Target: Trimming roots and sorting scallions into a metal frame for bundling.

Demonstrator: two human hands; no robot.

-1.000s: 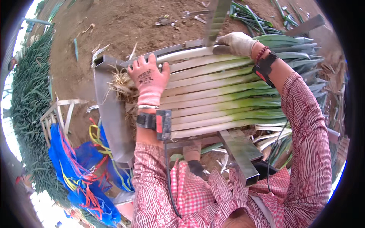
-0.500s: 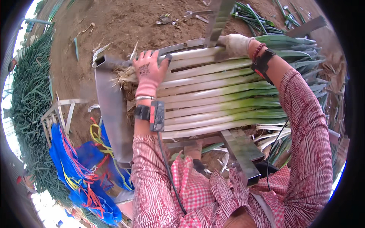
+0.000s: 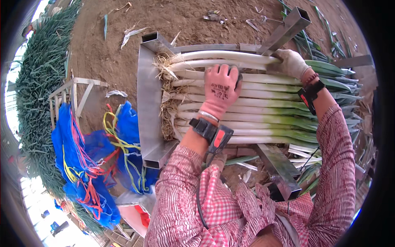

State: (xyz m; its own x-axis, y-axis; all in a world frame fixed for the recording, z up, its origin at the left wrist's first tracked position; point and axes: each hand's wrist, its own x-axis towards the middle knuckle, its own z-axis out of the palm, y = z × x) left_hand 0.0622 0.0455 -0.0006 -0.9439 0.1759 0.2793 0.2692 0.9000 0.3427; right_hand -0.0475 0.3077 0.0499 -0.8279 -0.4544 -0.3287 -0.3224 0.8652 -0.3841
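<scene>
Long green onions (image 3: 255, 91) lie side by side in a metal rack, white shafts and roots at the left, green tops at the right. My left hand (image 3: 222, 88), in a pink glove, is on the white shafts. Its fingers curl down around a shaft, their tips hidden. At the far edge my right hand (image 3: 291, 64), in a whitish glove, is closed around green onions beside a metal post (image 3: 284, 31). Its fingertips are partly hidden. The roots (image 3: 166, 113) stand near the rack's metal end plate (image 3: 149, 103).
A second metal post (image 3: 279, 173) rises at the rack's near side. Blue net bags (image 3: 86, 164) with coloured cords hang at the left by a pale frame (image 3: 78, 92). A large heap of green onions (image 3: 39, 99) lies farther left, with brown soil (image 3: 164, 18) beyond the rack.
My left hand has moved right along the shafts, away from the root ends, and its spread fingers have curled. My right hand stays near the far post. The view has shifted.
</scene>
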